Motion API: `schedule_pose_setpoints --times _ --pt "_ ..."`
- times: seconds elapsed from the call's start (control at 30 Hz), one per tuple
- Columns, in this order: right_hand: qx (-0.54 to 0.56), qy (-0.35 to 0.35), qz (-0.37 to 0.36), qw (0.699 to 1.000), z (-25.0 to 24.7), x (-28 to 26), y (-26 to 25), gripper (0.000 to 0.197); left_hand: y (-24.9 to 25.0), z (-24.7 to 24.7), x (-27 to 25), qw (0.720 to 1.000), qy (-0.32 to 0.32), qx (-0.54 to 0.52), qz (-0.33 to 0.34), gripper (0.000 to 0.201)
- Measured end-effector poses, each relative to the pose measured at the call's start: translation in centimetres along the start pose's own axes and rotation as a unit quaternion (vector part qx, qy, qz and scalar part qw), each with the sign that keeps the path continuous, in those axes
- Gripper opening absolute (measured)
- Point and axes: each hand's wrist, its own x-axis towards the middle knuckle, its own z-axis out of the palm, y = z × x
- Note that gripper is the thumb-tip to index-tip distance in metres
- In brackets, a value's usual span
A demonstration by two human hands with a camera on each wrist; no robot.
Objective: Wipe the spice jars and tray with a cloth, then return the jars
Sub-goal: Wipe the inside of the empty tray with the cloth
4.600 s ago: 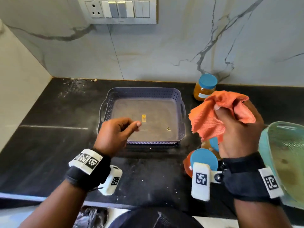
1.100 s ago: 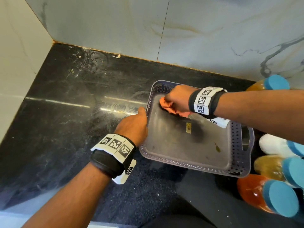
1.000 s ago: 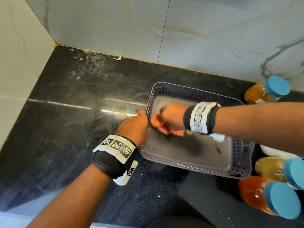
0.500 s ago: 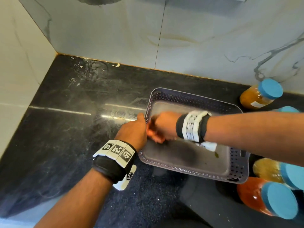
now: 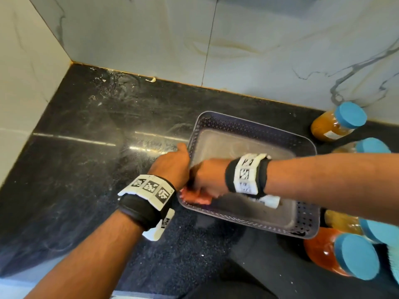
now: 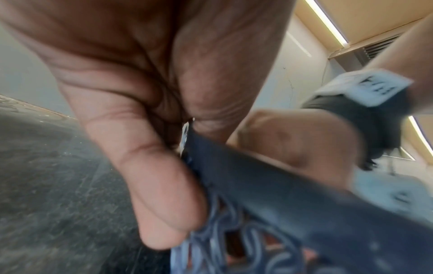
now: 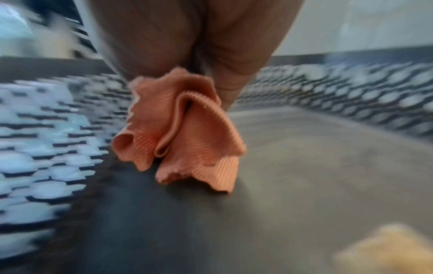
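Nearest the camera, at the lower right of the head view, an orange-filled clear spice jar with a blue round lid (image 5: pixel 345 255) lies on the black speckled stone countertop (image 5: pixel 86 169), with a yellow-filled jar with a blue lid (image 5: pixel 354 223) just beyond it; both sit just beside the right end of the tray. The left hand (image 5: pixel 170 167) grips the left wall of the grey perforated plastic tray (image 5: pixel 306 223): in the left wrist view the thumb (image 6: pixel 161 185) presses the outside of the lattice wall and the other fingers curl over the rim, pinching it. The right hand (image 5: pixel 207 180) reaches across into the tray from the right and is closed around a crumpled orange ribbed cloth (image 7: pixel 185 133). The cloth bunches out below the hand and touches the tray floor at the near-left corner, just beside the left hand. The right wrist view is blurred; it shows the cloth on the grey floor with the perforated walls around it. The tray rests flat on the countertop. Farther back, to the right of the tray, another blue-lidded jar (image 5: pixel 371 145) is partly hidden behind the right forearm. Farthest, an amber-filled jar with a blue lid and a white label (image 5: pixel 336 121) stands near the white marble backsplash (image 5: pixel 237 44).
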Motion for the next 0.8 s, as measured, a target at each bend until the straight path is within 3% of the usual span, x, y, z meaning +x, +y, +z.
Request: schedule_pose_setpoints --times 0.07,0.17,0.33,0.57,0.8 --pt "-0.045 -0.004 -0.029 0.999 0.8 0.0 -2.4 0.018 0.0 -0.1 0.2 1.0 0.012 0.011 -0.003 0.026" --pt "-0.063 0.001 -0.052 0.997 0.5 -1.3 -1.9 0.024 0.1 0.1 0.0 1.0 0.022 0.019 -0.003 0.029" --pt "-0.085 -0.106 -0.052 0.989 1.5 -5.3 -1.4 0.011 0.1 0.1 -0.1 1.0 0.016 0.026 0.001 0.028" --pt "0.008 0.036 -0.03 0.999 -1.2 -0.8 -1.7 0.012 0.0 0.1 0.0 0.999 0.025 0.027 0.003 0.029" --pt "-0.072 -0.147 -0.037 0.986 2.4 -6.2 -1.0 0.016 -0.6 0.4 0.4 1.0 0.018 0.009 0.002 0.036"
